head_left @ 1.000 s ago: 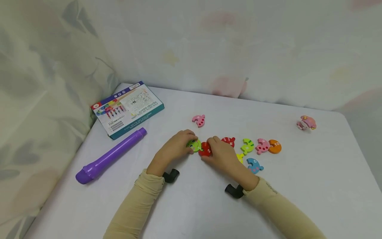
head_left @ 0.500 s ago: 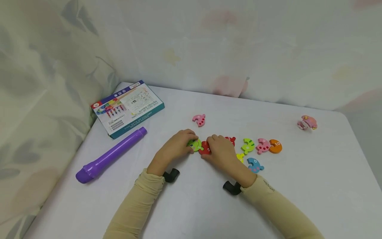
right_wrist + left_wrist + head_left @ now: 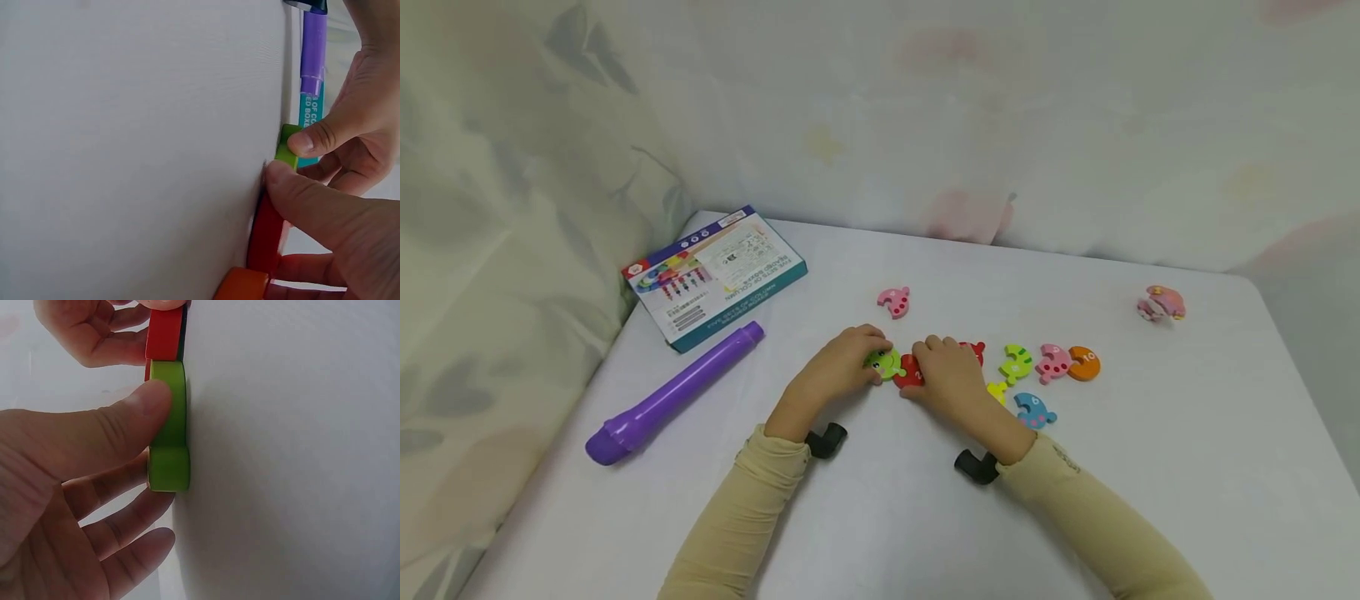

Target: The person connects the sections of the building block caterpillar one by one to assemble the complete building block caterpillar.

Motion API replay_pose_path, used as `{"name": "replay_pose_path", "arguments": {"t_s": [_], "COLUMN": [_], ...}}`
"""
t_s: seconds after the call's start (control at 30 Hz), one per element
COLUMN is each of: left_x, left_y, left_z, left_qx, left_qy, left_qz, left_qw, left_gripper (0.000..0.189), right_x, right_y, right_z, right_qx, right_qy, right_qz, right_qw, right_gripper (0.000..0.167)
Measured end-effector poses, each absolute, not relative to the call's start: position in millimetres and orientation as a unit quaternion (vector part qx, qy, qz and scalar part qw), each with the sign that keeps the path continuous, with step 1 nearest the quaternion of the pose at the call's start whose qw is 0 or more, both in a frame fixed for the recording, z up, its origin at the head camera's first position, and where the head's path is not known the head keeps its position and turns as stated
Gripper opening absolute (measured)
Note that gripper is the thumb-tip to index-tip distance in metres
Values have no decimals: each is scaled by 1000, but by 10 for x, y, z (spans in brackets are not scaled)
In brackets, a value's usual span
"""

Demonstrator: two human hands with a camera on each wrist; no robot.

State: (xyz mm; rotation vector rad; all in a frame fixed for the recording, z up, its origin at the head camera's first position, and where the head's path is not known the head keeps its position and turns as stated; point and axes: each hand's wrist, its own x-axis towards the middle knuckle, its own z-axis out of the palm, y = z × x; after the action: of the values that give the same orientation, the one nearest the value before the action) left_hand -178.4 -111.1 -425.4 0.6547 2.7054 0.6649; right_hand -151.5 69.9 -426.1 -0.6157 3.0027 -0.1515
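My left hand [image 3: 844, 362] pinches a green puzzle piece with a smiling face [image 3: 884, 364], its thumb on the near edge. Against that piece sits a red puzzle piece marked 2 [image 3: 908, 372], which my right hand [image 3: 951, 379] holds between thumb and fingers. The two pieces touch and lie flat on the white table. In the right wrist view an orange puzzle piece [image 3: 242, 285] adjoins the red one; my right hand hides it in the head view. Another red piece [image 3: 976, 351] and a yellow piece [image 3: 997, 392] are partly covered by that hand.
Right of the hands lie green [image 3: 1017, 363], pink [image 3: 1054, 362], orange [image 3: 1085, 363] and blue [image 3: 1034, 411] pieces. A pink piece [image 3: 895, 302] lies behind. A purple toy microphone [image 3: 677, 392] and a box [image 3: 715, 275] are left; a pink figurine [image 3: 1162, 304] is far right.
The head view has shifted slightly. Both hands keep their hold on the green and red pieces; my right hand has tilted a little, covering more of the red piece behind it.
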Motion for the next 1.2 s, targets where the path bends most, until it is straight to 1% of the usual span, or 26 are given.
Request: {"name": "replay_pose_path", "arguments": {"t_s": [0.2,0.33,0.4,0.47,0.63,0.8,1.0,1.2], "left_x": [-1785,-1772,-1765,-1755,-1736,-1735,-1746,-1759], "left_y": [-1102,-1077,-1072,-1074,-1087,-1095,-1098,-1098], "left_z": [-4255,-4267,-4275,-4283,-4286,-4262,-4260,-4275], "left_qx": [221,212,209,204,198,198,197,194], "left_qy": [935,934,936,936,937,938,939,939], "left_qz": [239,245,242,241,242,239,236,237], "left_qw": [143,148,150,154,158,154,154,154], "left_gripper": [49,49,50,50,50,49,49,50], "right_x": [-1539,-1541,-1525,-1496,-1400,-1332,-1306,-1274], "right_y": [772,994,1121,1231,1394,1399,1311,1184], "right_z": [-4268,-4198,-4155,-4137,-4184,-4269,-4333,-4330], "right_qx": [-202,-199,-195,-191,-171,-161,-158,-125], "right_qy": [976,972,971,970,975,975,979,986], "right_qz": [-72,-119,-139,-151,-140,-145,-128,-108], "right_qw": [44,25,17,15,33,44,30,22], "right_gripper": [66,70,68,62,53,54,65,66]}}
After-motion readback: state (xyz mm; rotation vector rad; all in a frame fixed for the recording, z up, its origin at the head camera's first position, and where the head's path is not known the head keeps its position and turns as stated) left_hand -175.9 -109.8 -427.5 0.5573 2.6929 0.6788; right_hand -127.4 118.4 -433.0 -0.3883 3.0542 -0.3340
